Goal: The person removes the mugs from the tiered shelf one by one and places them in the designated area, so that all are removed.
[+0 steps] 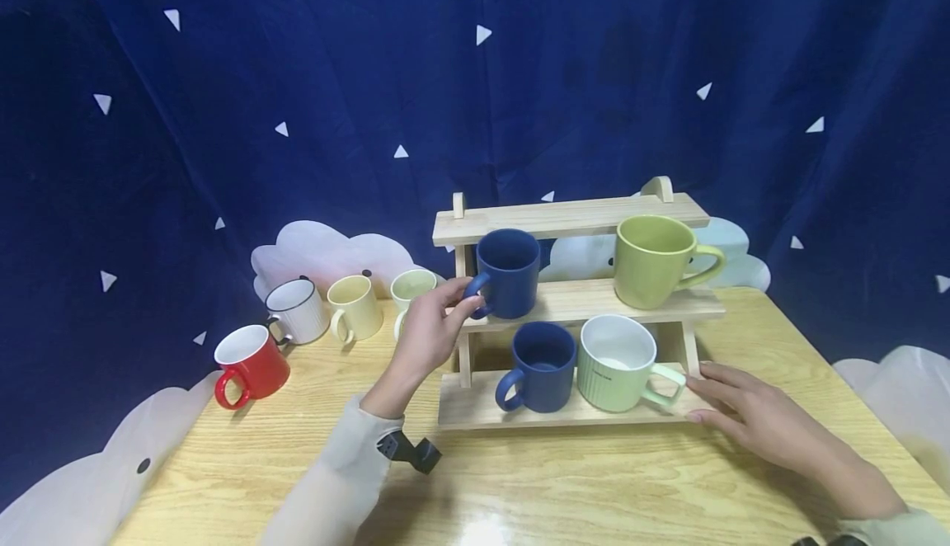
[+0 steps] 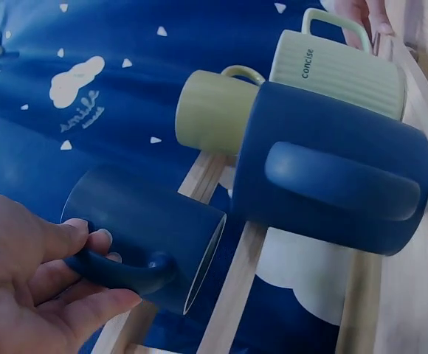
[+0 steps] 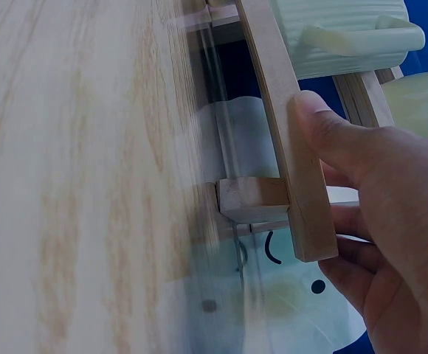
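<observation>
My left hand [image 1: 430, 323] pinches the handle of a dark blue mug [image 1: 512, 274] at the left end of the middle shelf; the left wrist view shows thumb and fingertips on that handle. On the bottom board, a second blue mug [image 1: 545, 373] stands beside a pale green ribbed mug [image 1: 612, 377]. An olive-green mug [image 1: 649, 261] occupies the middle shelf's right side. At the wooden rack's [image 1: 579, 418] lower right end, my right hand [image 1: 764, 418] grips the bottom board [image 3: 306, 214], its thumb against the board's edge in the right wrist view.
Left of the rack, a red mug [image 1: 256, 364], a white dark-rimmed mug [image 1: 300, 315], a yellow mug [image 1: 356, 307] and a light green mug [image 1: 411, 286] stand on the wood-grain table [image 1: 594, 488]. A navy curtain [image 1: 356, 76] hangs behind.
</observation>
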`<control>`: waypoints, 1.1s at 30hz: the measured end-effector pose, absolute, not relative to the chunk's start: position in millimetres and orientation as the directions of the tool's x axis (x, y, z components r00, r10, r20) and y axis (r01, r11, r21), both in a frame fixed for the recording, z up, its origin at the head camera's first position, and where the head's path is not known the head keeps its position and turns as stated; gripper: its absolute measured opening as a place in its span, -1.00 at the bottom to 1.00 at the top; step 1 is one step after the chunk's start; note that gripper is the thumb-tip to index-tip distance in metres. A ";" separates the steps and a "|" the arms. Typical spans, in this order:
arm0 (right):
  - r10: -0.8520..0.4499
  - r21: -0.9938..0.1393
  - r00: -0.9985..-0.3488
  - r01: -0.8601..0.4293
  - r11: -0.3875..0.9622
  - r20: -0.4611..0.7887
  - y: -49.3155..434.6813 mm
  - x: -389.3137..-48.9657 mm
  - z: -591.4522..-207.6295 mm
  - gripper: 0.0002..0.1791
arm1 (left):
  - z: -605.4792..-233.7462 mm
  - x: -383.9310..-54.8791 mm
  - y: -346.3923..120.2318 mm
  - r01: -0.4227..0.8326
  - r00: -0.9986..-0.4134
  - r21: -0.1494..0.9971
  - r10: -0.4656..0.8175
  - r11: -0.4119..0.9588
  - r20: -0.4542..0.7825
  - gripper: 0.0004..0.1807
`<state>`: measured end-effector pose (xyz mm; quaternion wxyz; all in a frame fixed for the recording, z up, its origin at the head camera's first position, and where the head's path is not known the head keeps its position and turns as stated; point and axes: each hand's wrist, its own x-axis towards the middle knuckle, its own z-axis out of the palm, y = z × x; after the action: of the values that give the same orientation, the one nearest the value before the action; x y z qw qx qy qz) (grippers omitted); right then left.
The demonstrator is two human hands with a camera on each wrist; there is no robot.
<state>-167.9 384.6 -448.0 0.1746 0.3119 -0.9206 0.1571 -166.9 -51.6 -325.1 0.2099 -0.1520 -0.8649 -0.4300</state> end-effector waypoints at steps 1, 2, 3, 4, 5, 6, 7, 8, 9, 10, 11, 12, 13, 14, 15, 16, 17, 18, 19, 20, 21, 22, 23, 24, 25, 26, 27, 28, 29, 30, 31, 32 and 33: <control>-0.519 -0.179 -0.744 -0.629 0.757 0.420 384.6 -167.9 -448.0 -0.46 | -325.0 -166.2 -53.7 0.446 -0.863 0.680 0.078 0.582 0.499 -0.75; -0.520 -0.177 -0.743 -0.630 0.756 0.421 384.6 -168.0 -448.0 -0.46 | -324.9 -165.5 -56.0 0.446 -0.861 0.681 0.072 0.581 0.503 -0.74; -0.521 -0.177 -0.744 -0.630 0.757 0.420 384.5 -167.9 -448.0 -0.46 | -324.8 -164.9 -58.3 0.445 -0.861 0.685 0.065 0.577 0.504 -0.74; -0.520 -0.177 -0.744 -0.629 0.757 0.420 384.5 -167.9 -447.9 -0.46 | -324.8 -164.2 -60.8 0.444 -0.861 0.691 0.060 0.571 0.504 -0.74; -0.521 -0.177 -0.743 -0.630 0.756 0.419 384.5 -168.1 -447.8 -0.46 | -324.8 -163.6 -63.3 0.442 -0.862 0.695 0.054 0.568 0.505 -0.74; -0.521 -0.178 -0.744 -0.630 0.756 0.419 384.5 -168.2 -447.7 -0.45 | -324.7 -163.0 -65.7 0.436 -0.863 0.699 0.044 0.567 0.503 -0.74; -0.522 -0.179 -0.743 -0.631 0.755 0.419 384.4 -168.4 -447.6 -0.45 | -324.6 -162.2 -68.2 0.428 -0.865 0.701 0.034 0.571 0.501 -0.74; -0.522 -0.181 -0.744 -0.631 0.754 0.418 384.5 -168.6 -447.5 -0.45 | -324.4 -161.3 -70.7 0.420 -0.867 0.703 0.026 0.574 0.497 -0.74; -0.521 -0.183 -0.745 -0.630 0.755 0.417 384.5 -168.5 -447.5 -0.45 | -324.3 -160.3 -73.2 0.413 -0.869 0.705 0.019 0.576 0.494 -0.74; -0.520 -0.183 -0.745 -0.629 0.755 0.417 384.5 -168.6 -447.5 -0.45 | -324.2 -159.2 -75.9 0.407 -0.871 0.709 0.012 0.576 0.490 -0.74; -0.519 -0.185 -0.747 -0.628 0.756 0.416 384.6 -168.5 -447.6 -0.45 | -324.0 -158.1 -78.4 0.402 -0.874 0.714 0.007 0.573 0.486 -0.73; -0.518 -0.186 -0.747 -0.628 0.756 0.415 384.7 -168.4 -447.7 -0.45 | -324.0 -157.1 -81.1 0.397 -0.877 0.720 0.003 0.569 0.481 -0.72; -0.518 -0.186 -0.748 -0.627 0.757 0.414 384.8 -168.2 -447.7 -0.45 | -323.9 -156.0 -84.0 0.394 -0.879 0.723 0.002 0.568 0.477 -0.72; -0.518 -0.186 -0.749 -0.627 0.757 0.414 384.9 -168.1 -447.7 -0.45 | -323.8 -154.6 -86.9 0.391 -0.880 0.725 0.000 0.567 0.475 -0.71; -0.517 -0.187 -0.749 -0.626 0.757 0.414 384.9 -167.9 -447.7 -0.45 | -323.8 -153.6 -89.9 0.389 -0.882 0.727 0.000 0.566 0.472 -0.71; -0.516 -0.186 -0.750 -0.625 0.758 0.414 384.9 -167.7 -447.6 -0.45 | -323.8 -152.6 -92.9 0.387 -0.883 0.726 0.001 0.569 0.470 -0.71; -0.516 -0.186 -0.750 -0.624 0.759 0.415 385.0 -167.6 -447.5 -0.45 | -323.7 -151.3 -95.9 0.380 -0.885 0.725 0.000 0.574 0.465 -0.71; -0.515 -0.186 -0.750 -0.624 0.759 0.414 385.0 -167.6 -447.3 -0.45 | -323.5 -149.9 -99.0 0.373 -0.889 0.724 0.000 0.580 0.459 -0.71; -0.514 -0.188 -0.751 -0.623 0.759 0.414 385.0 -167.5 -447.2 -0.45 | -323.4 -148.6 -102.0 0.366 -0.892 0.722 -0.001 0.587 0.453 -0.71; -0.513 -0.191 -0.753 -0.622 0.759 0.412 385.1 -167.5 -447.0 -0.45 | -323.4 -147.2 -105.1 0.357 -0.896 0.723 -0.003 0.592 0.445 -0.71; -0.513 -0.192 -0.754 -0.621 0.760 0.411 385.0 -167.5 -446.8 -0.45 | -323.3 -146.0 -108.1 0.347 -0.901 0.726 -0.004 0.594 0.435 -0.70; -0.512 -0.194 -0.755 -0.621 0.760 0.410 385.0 -167.4 -446.7 -0.45 | -323.0 -144.5 -111.0 0.336 -0.906 0.729 -0.008 0.596 0.424 -0.70; -0.512 -0.195 -0.756 -0.620 0.760 0.409 384.9 -167.4 -446.6 -0.45 | -322.6 -142.9 -114.0 0.323 -0.912 0.737 -0.012 0.594 0.410 -0.69; -0.512 -0.196 -0.756 -0.620 0.759 0.408 384.8 -167.4 -446.5 -0.45 | -322.2 -141.6 -116.8 0.314 -0.917 0.742 -0.014 0.592 0.399 -0.69; -0.512 -0.198 -0.757 -0.620 0.760 0.407 384.7 -167.3 -446.5 -0.45 | -321.8 -140.4 -119.9 0.305 -0.920 0.744 -0.018 0.595 0.392 -0.69; -0.513 -0.197 -0.756 -0.621 0.759 0.407 385.0 -167.8 -447.1 -0.45 | -321.2 -139.2 -122.9 0.297 -0.924 0.750 -0.021 0.591 0.382 -0.68; -0.513 -0.197 -0.756 -0.621 0.759 0.407 385.0 -167.9 -447.2 -0.45 | -320.5 -138.2 -125.9 0.292 -0.927 0.755 -0.022 0.587 0.376 -0.67; -0.512 -0.197 -0.756 -0.621 0.759 0.408 384.9 -168.1 -447.4 -0.45 | -319.7 -137.2 -128.9 0.291 -0.927 0.756 -0.023 0.586 0.374 -0.67; -0.512 -0.195 -0.755 -0.621 0.759 0.410 384.9 -168.3 -447.6 -0.45 | -319.0 -136.2 -131.9 0.288 -0.928 0.758 -0.024 0.585 0.372 -0.67; -0.513 -0.194 -0.753 -0.622 0.758 0.411 384.9 -168.4 -447.8 -0.45 | -318.3 -134.9 -135.0 0.288 -0.928 0.759 -0.025 0.584 0.372 -0.67; -0.513 -0.192 -0.753 -0.622 0.759 0.413 384.9 -168.5 -448.0 -0.44 | -317.7 -133.7 -138.0 0.288 -0.928 0.758 -0.027 0.585 0.372 -0.67; -0.513 -0.190 -0.751 -0.623 0.759 0.415 385.0 -168.5 -448.3 -0.44 | -317.4 -132.5 -140.9 0.286 -0.928 0.762 -0.028 0.581 0.370 -0.66; -0.512 -0.188 -0.751 -0.623 0.760 0.417 384.6 -168.1 -448.0 -0.45 | -317.3 -131.4 -143.7 0.284 -0.928 0.761 -0.033 0.584 0.371 -0.66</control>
<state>-168.1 384.6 -448.0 0.1727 0.3078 -0.9219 0.1597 -131.4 -143.7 -317.3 0.1758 -0.0718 -0.8724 -0.4505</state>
